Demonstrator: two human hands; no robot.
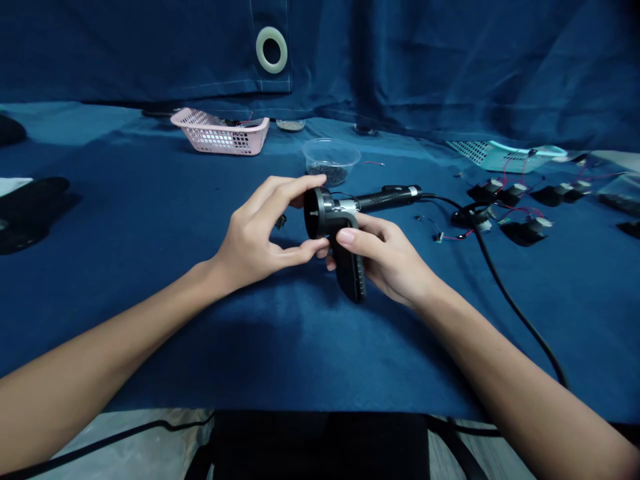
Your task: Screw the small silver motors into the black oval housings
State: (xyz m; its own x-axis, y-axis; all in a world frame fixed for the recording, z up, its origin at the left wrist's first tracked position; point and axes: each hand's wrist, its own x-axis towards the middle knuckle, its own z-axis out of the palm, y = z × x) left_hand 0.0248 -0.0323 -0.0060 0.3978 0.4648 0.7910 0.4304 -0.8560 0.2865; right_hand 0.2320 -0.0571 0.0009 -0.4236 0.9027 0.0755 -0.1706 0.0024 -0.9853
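Observation:
Between my hands is a black plastic housing (pixel 350 263) with a round cup at one end and a handle pointing down. A small pale pin shows inside the cup, which faces left. My left hand (pixel 260 230) pinches the cup's rim, fingers on top and thumb below. My right hand (pixel 387 257) grips the handle, its thumb across the near side. Just behind the housing is a black corded tool (pixel 387 198), like an electric screwdriver, with a silver collar; I cannot tell whether it touches the housing. A small dark part (pixel 281 221) lies partly hidden behind my left hand.
A clear tub (pixel 331 153) of small black pieces stands behind my hands. Farther back are a pink basket (pixel 225 137) and a turquoise basket (pixel 493 157). Several motors with red wires (pixel 525 230) lie at right. The black cable (pixel 493 267) runs toward the table's front edge.

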